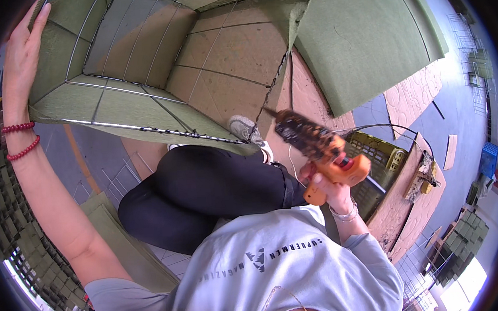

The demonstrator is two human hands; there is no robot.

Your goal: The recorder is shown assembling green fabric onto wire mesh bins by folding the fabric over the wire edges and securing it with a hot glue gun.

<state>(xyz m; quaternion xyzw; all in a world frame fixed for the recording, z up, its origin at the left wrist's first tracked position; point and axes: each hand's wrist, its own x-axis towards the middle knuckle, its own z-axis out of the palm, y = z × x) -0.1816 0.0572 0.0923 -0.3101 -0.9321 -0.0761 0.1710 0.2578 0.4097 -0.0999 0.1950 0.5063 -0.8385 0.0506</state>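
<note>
My left hand [23, 47] grips the far upper corner of a box-shaped wire frame [142, 88] lined with olive green felt and brown board, holding it tilted over my lap. My right hand [328, 187] is closed on an orange and black glue gun [317, 145], whose nozzle points up-left at the frame's near right edge, close to it. My legs in black trousers [205, 186] and a grey shoe [247, 130] lie beneath the frame.
A large sheet of green felt [367, 40] lies on brown boards at upper right. A yellow-green plastic crate [377, 153] stands by my right hand. Stacks of green felt pieces [19, 226] fill the left side. Wire grids lie on the grey floor.
</note>
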